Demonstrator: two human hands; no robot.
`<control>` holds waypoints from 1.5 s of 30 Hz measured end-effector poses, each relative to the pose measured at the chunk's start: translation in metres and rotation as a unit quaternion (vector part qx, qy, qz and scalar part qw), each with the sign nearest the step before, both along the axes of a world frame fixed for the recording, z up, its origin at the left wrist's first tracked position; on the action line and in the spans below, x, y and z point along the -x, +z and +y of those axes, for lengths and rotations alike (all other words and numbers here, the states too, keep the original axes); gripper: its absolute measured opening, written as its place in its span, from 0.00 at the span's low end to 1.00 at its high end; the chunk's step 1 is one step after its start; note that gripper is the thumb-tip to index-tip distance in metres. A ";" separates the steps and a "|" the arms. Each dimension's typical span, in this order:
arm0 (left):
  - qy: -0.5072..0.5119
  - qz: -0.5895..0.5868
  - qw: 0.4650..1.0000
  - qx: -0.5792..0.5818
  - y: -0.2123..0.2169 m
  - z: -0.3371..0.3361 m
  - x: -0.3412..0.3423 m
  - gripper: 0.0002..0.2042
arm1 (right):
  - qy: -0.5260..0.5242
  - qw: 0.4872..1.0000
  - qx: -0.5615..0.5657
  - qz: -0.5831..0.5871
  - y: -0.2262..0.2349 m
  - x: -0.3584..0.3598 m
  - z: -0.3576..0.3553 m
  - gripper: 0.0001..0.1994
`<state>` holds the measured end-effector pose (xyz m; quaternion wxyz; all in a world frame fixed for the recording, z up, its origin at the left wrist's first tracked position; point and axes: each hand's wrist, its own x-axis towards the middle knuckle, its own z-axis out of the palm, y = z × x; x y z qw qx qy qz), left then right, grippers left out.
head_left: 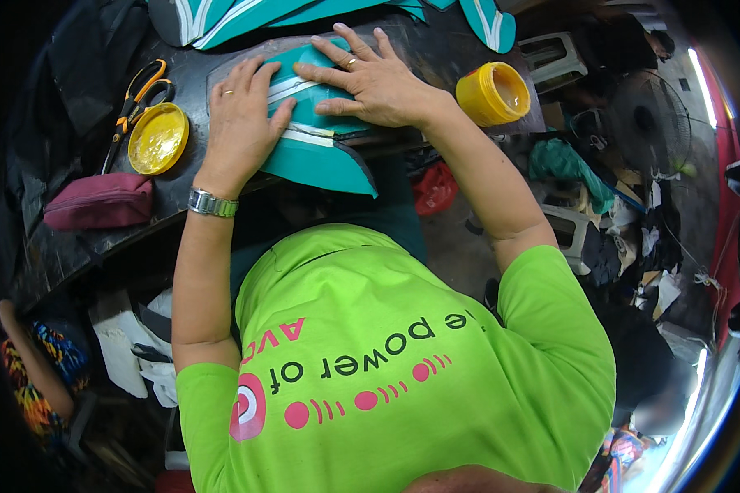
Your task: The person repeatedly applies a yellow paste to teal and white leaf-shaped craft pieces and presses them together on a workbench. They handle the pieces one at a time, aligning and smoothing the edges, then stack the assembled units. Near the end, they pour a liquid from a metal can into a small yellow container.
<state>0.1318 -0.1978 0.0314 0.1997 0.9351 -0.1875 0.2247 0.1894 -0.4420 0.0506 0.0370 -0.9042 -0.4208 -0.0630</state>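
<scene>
A teal sheet piece with white stripes (pixel 316 168) lies on the dark work table (pixel 82 246), its pointed near end hanging over the edge. My left hand (pixel 242 111) is open on its left side, fingers stretched forward and thumb on the teal. From the right, my right hand (pixel 374 78) presses down on the piece with spread fingers, close to the left one. Both palms hide part of it. A wide-mouthed yellow tub (pixel 475 97) with pale contents stands tilted toward me in the view, right of my right hand.
Left of my hands lie a yellow lid (pixel 158 138), black-and-orange scissors (pixel 136 97) and a maroon zip pouch (pixel 99 202). More striped teal pieces (pixel 292 10) cover the far edge. Rightward are a fan (pixel 651 123), a pale stool (pixel 551 59) and floor scraps. Another person's arm (pixel 37 361) shows at left.
</scene>
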 end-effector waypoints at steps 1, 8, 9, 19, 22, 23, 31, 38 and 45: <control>-0.002 0.006 1.000 -0.004 0.001 0.001 -0.002 0.26 | -0.001 1.000 0.001 0.008 0.006 0.005 -0.003 0.34; -0.021 0.096 0.992 0.085 0.021 0.008 -0.015 0.31 | -0.066 0.899 -0.366 0.231 0.089 0.042 -0.091 0.25; -0.018 0.106 0.984 0.143 0.023 0.006 -0.014 0.32 | -0.129 0.907 -0.368 0.160 0.098 0.045 -0.113 0.25; 0.031 0.001 0.991 0.133 0.015 0.012 -0.043 0.22 | -0.474 0.872 -0.045 0.116 0.072 0.031 -0.196 0.35; 0.028 0.004 0.992 0.119 0.006 0.018 -0.048 0.19 | -0.399 0.903 -0.140 -0.079 0.083 0.036 -0.185 0.35; 0.027 0.002 0.993 0.116 0.003 0.019 -0.049 0.19 | -0.460 0.880 -0.074 -0.094 0.088 0.041 -0.178 0.35; 0.022 -0.016 0.995 0.099 -0.004 0.021 -0.050 0.17 | -0.375 0.902 0.036 0.209 0.130 0.097 -0.104 0.31; 0.028 -0.015 0.996 0.088 -0.004 0.021 -0.048 0.17 | -0.029 0.994 -0.104 0.018 0.007 0.059 -0.006 0.28; 0.019 -0.014 0.994 0.105 -0.005 0.021 -0.048 0.17 | -0.013 1.000 -0.010 -0.010 -0.005 0.041 0.001 0.35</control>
